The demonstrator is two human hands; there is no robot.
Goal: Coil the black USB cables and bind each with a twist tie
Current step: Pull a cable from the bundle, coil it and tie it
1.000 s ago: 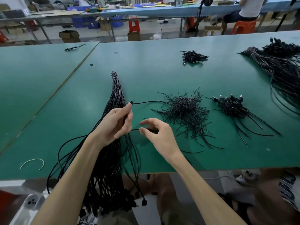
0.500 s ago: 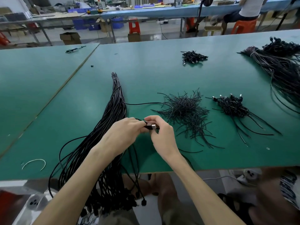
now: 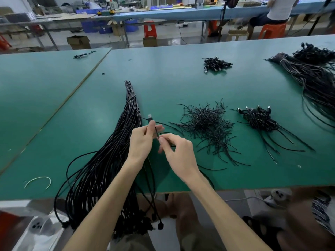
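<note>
The big cable bundle point(image 3: 108, 160) lies at 9 o'clock from your hands, the twist ties point(image 3: 204, 124) at 3 o'clock. Your left hand point(image 3: 141, 142) holds one plug point(image 3: 150, 118), higher now; your right hand point(image 3: 179, 154) pinches its cable point(image 3: 156, 132) just below. Coiling can start.
</note>
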